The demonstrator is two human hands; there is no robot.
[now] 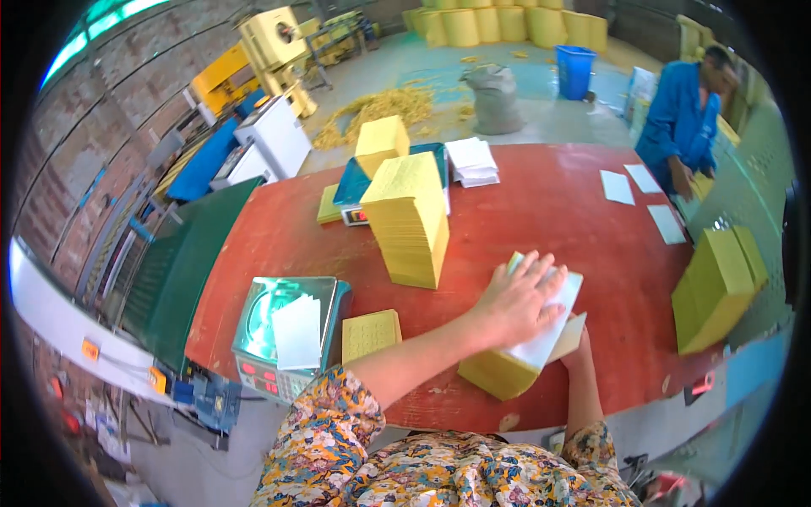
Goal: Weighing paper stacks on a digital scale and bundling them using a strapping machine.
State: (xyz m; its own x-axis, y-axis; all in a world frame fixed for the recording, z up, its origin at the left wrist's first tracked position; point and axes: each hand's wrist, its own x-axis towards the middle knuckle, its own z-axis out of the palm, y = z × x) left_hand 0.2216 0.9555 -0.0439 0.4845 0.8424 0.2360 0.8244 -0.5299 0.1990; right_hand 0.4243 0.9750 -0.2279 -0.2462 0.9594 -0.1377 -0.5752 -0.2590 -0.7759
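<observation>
A block of stacked yellow paper [500, 374] stands near the front edge of the red table, and a white sheet [549, 325] covers its top. My left hand [521, 302] lies on that sheet with its fingers stretched and apart. At the block's right side is my right hand [579, 353], beside a pale flap [569, 336] that sticks out from the sheet. The flap and the block hide most of that hand's fingers. A tall stack of yellow paper [407, 221] rises farther back, left of the block.
A scale [336, 372] holding white sheets [297, 331] stands left, beside a low yellow stack [372, 336]. Another scale [351, 188] is behind the tall stack, near white papers [473, 160]. Yellow blocks [714, 291] sit right. A person in blue [680, 118] works at the far right.
</observation>
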